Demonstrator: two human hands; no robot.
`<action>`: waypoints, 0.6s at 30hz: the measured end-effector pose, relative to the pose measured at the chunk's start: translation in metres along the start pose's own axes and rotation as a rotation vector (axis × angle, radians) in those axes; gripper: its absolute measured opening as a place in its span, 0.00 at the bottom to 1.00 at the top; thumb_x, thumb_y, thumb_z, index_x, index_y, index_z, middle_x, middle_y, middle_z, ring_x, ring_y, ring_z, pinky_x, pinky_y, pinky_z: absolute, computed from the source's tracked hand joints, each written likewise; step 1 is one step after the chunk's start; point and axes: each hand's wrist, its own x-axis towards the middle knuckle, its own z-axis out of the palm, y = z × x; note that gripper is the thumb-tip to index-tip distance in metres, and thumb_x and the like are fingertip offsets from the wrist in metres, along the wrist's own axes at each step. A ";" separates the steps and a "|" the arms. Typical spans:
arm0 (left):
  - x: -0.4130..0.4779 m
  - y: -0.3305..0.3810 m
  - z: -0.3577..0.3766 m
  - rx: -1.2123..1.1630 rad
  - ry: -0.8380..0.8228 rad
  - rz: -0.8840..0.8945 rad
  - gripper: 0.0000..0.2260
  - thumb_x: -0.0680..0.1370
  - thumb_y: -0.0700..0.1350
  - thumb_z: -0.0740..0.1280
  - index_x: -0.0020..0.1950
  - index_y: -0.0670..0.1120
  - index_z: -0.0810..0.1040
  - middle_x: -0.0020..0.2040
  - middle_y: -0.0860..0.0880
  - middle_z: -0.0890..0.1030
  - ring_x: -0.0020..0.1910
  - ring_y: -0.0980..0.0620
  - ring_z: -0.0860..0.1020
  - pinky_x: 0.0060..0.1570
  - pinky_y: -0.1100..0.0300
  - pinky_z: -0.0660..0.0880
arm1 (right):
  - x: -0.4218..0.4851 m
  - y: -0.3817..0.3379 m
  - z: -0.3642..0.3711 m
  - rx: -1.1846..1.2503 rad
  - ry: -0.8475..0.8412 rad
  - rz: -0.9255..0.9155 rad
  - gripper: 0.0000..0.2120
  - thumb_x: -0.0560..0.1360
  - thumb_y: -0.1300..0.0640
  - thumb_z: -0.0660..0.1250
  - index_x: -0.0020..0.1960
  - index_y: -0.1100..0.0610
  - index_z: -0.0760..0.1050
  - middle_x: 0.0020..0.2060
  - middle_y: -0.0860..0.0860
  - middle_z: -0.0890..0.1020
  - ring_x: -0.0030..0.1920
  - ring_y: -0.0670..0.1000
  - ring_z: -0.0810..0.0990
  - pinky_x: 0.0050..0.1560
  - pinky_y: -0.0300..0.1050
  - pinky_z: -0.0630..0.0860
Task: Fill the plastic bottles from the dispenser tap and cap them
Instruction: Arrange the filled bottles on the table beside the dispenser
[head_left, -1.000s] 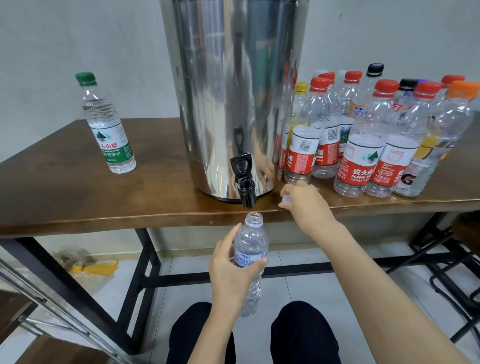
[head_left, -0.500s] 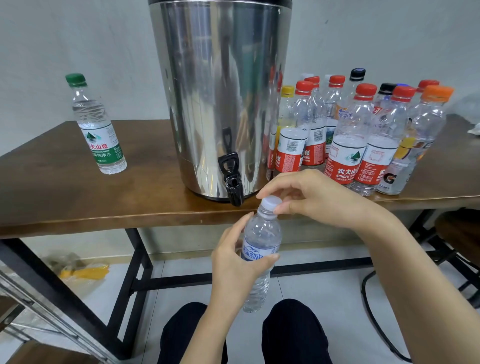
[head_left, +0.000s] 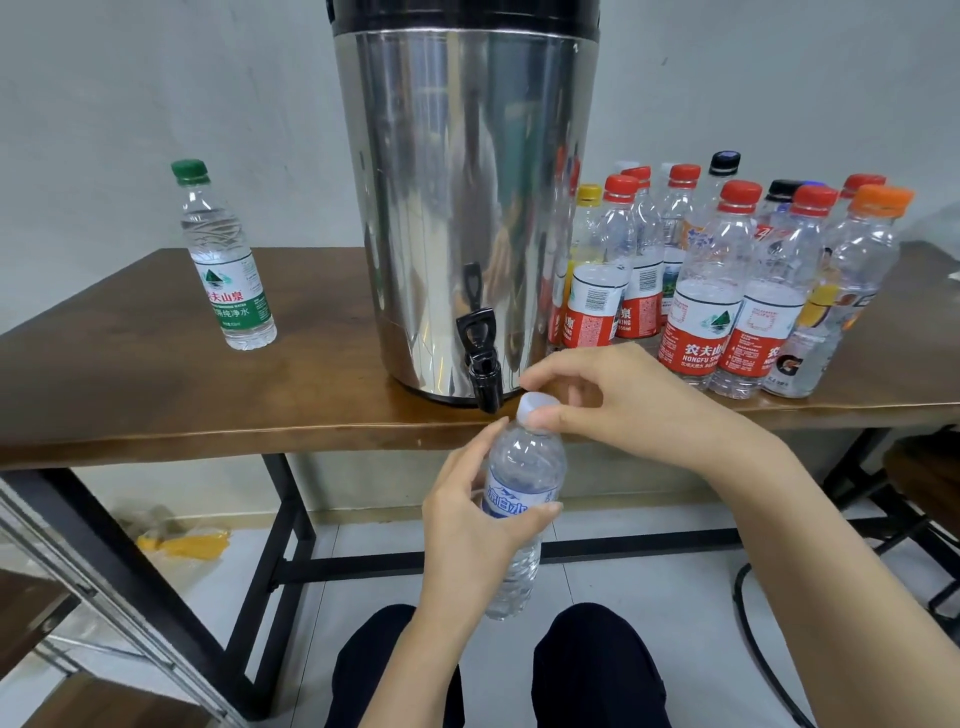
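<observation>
Capping step: left hand (head_left: 470, 525) grips the bottle (head_left: 522, 499) (below the tap (head_left: 483, 371)); right hand (head_left: 618, 400) fingers pinch the cap (head_left: 535, 408). Next, likely: twist tight.

Left hand (head_left: 467, 530) wrapped in a grip, right hand (head_left: 623, 400) above, fingers pinching

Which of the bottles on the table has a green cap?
The lone bottle standing left of the steel dispenser; the other bottles, mostly red-capped, crowd together on the dispenser's right.
</observation>
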 end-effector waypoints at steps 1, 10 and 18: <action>0.000 0.001 -0.002 -0.003 0.007 0.003 0.36 0.63 0.38 0.82 0.67 0.57 0.76 0.61 0.55 0.80 0.59 0.52 0.80 0.54 0.58 0.80 | 0.000 -0.001 -0.001 0.022 -0.007 -0.016 0.12 0.72 0.44 0.73 0.55 0.43 0.81 0.32 0.35 0.79 0.35 0.41 0.77 0.40 0.35 0.73; 0.006 0.010 -0.031 -0.038 0.105 0.007 0.36 0.61 0.42 0.82 0.65 0.61 0.77 0.61 0.54 0.81 0.58 0.52 0.81 0.54 0.53 0.81 | 0.015 -0.034 0.018 -0.067 0.231 -0.030 0.18 0.67 0.35 0.69 0.49 0.46 0.78 0.38 0.41 0.81 0.36 0.38 0.75 0.45 0.48 0.78; 0.057 0.050 -0.119 -0.034 0.361 0.125 0.31 0.64 0.35 0.81 0.64 0.52 0.78 0.56 0.55 0.84 0.55 0.57 0.82 0.54 0.61 0.79 | 0.069 -0.083 0.085 0.061 0.533 -0.431 0.12 0.80 0.56 0.64 0.62 0.58 0.76 0.57 0.49 0.77 0.54 0.46 0.75 0.50 0.37 0.74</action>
